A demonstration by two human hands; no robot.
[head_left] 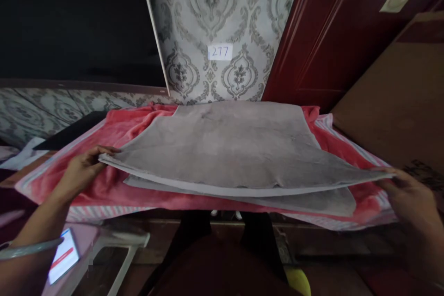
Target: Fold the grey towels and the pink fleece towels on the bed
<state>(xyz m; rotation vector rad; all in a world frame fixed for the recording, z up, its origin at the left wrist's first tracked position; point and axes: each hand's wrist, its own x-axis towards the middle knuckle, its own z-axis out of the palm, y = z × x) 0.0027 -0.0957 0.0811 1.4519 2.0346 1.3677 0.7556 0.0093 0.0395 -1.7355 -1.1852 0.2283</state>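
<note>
A large grey cloth (225,148) with a pale near edge is spread over a red blanket (138,125) with striped borders. My left hand (88,162) pinches the cloth's near left corner between thumb and fingers. At the opposite end, my right hand (411,194) grips the near right corner. The near edge is lifted and sags between the two hands. Beneath it, another grey layer lies on the blanket; where the two layers join cannot be seen. The far part of the cloth rests flat near the wall.
Behind the blanket is a patterned wall (243,18) with a paper label (220,52). A dark television (69,23) stands at the left. A cardboard box (398,101) and a dark red door (312,32) are on the right. At lower left a phone (65,255) lies on a seat.
</note>
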